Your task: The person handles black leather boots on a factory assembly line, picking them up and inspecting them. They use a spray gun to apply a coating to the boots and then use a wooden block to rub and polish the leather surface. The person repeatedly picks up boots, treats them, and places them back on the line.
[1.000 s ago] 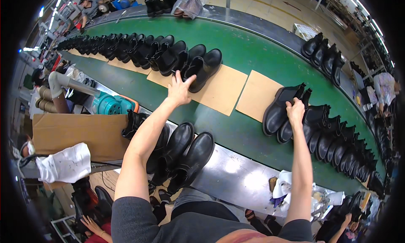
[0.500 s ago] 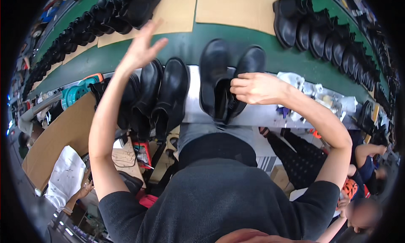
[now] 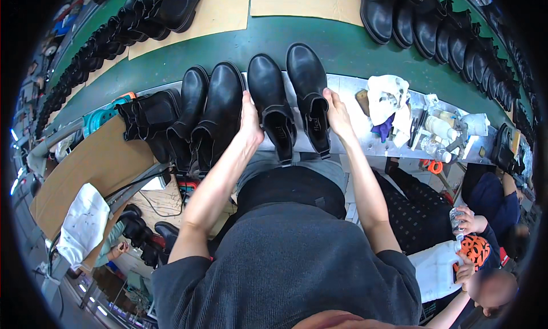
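Note:
A pair of black ankle boots stands before me, toes away and openings toward me. My left hand lies along the outer side of the left boot, thumb pointing up. At the outer side of the right boot, my right hand presses with its thumb on the upper. The hands flank the pair from both sides, their other fingers mostly hidden. The right boot sits slightly farther forward than the left one. Close to my left hand stands a second pair, with a larger-looking boot and another boot.
Rows of black boots line the green table at far left and far right, with cardboard sheets between. On the metal edge at right lie a white cloth and bottles. A teal tape dispenser stands left. A co-worker holds a white jug at right.
My left hand has come down from above the table to the left boot's side. My right hand has moved from the right boot's opening to its outer side. The boots now stand apart and parallel.

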Demonstrator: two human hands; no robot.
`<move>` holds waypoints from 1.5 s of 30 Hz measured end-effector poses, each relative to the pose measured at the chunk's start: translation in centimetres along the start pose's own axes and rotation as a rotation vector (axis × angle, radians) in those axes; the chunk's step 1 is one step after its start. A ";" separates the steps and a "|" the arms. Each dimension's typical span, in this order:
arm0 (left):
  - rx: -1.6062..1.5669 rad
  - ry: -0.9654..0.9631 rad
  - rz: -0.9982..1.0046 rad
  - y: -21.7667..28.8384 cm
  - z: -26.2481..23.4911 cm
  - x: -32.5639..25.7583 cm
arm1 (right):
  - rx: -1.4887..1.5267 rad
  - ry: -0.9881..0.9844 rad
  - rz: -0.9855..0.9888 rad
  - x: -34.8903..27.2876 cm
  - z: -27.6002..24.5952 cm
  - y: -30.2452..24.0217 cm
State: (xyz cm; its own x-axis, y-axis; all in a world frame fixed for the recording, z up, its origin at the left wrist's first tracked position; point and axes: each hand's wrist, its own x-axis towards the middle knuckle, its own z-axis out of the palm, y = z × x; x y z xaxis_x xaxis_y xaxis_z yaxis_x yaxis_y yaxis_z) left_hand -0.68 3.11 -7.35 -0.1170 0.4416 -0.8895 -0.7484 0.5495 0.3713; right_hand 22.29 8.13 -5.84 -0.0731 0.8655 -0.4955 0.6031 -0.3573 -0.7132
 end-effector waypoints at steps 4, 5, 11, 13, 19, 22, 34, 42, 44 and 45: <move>0.284 -0.003 0.193 1.8 2.6 -7.7 | 0.503 -0.239 0.140 -0.5 -2.8 -1.1; 0.272 -0.084 0.233 2.2 2.9 -9.1 | 0.592 -0.262 0.180 -0.3 -3.1 0.8; 0.385 -0.341 0.363 3.8 5.5 -15.5 | 1.132 -0.096 0.325 -0.2 -1.7 8.1; 0.400 -0.325 0.392 3.3 5.5 -16.2 | 1.239 -0.091 0.284 -2.0 -1.3 7.4; 0.343 -0.482 0.287 1.7 3.6 -10.4 | 0.964 -0.050 -0.003 -6.7 -3.3 1.4; 0.032 -0.528 -0.046 -1.0 2.9 -4.9 | 0.753 -0.121 -0.118 -8.9 -5.6 -2.6; 0.122 -0.637 0.457 -3.4 4.9 -5.0 | 0.323 0.394 -0.303 -5.8 -1.7 2.2; 0.194 -0.854 0.251 -1.6 -1.0 -0.3 | 1.559 -0.471 -0.086 -6.8 -3.2 0.8; 0.691 -0.736 0.644 -2.3 -1.1 -2.2 | 1.623 -0.563 -0.044 -7.9 -3.9 1.2; 0.944 -0.659 0.833 -2.6 -1.0 -3.4 | 1.641 -0.559 -0.040 -8.3 -3.8 1.4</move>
State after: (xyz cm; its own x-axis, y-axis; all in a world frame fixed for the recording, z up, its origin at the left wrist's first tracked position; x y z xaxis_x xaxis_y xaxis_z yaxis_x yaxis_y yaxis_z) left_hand 1.04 -0.51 -5.55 0.2162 0.9665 -0.1385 0.1276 0.1127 0.9854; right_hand 26.76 1.79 -0.85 -0.5241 0.7926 -0.3116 -0.7495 -0.6030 -0.2732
